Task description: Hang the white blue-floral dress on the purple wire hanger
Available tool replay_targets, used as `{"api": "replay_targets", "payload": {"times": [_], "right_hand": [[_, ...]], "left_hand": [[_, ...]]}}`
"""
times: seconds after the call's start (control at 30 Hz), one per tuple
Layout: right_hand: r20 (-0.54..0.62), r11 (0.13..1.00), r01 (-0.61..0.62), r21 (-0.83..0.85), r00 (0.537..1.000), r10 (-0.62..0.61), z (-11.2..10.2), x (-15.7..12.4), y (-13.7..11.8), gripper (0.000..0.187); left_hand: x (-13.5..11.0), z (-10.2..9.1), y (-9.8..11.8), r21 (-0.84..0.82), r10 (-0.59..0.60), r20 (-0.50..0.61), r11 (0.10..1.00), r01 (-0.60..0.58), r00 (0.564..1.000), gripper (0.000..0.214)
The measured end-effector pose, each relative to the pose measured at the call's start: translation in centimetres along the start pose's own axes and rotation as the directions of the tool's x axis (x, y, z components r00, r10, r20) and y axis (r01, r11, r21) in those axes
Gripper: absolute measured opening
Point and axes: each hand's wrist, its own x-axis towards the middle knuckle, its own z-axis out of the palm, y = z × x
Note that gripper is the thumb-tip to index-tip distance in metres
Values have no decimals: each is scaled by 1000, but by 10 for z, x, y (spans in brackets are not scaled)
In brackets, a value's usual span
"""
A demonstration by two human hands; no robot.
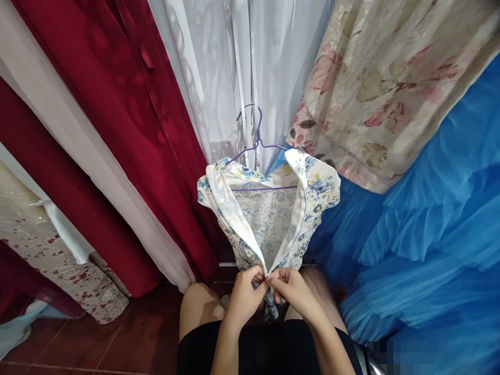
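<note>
A white dress (314, 179) with blue and yellow flowers hangs on a purple wire hanger (260, 125) in front of me. Its long opening is spread in a V, showing the paler inside of the fabric. At the bottom of that V, my left hand (250, 289) pinches one edge of the opening. My right hand (287, 286) pinches the other edge right beside it, the fingertips of both hands nearly touching. Whatever small part lies between the fingertips is hidden. Below my hands, the lower part of the dress drops between my knees.
Dark red drapes (97, 104) and pale cloth hang on the left, above a red tiled floor (128, 333). Behind the hanger is sheer white fabric (273, 52). To the right hang a beige floral cloth (375, 94) and ruffled blue tulle (429, 234).
</note>
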Motion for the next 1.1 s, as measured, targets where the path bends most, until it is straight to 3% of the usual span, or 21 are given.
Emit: {"api": "replay_targets", "payload": {"times": [0.2,0.47,0.73,1.1], "right_hand": [[102,1000,-9,5,995,9,2,-3,-5,29],[-64,995,44,92,997,-38,3,-6,-11,41],[-208,978,114,173,975,-76,-5,-10,-26,40],[-304,983,164,80,943,-133,-13,-10,-44,39]], "left_hand": [[-1,-3,-4,0,-6,-31,1000,6,1000,10],[0,5,1,89,-6,-84,996,14,996,19],[4,28,-1,62,-31,-90,997,37,995,13],[0,38,-13,78,-90,-69,992,95,994,4]]}}
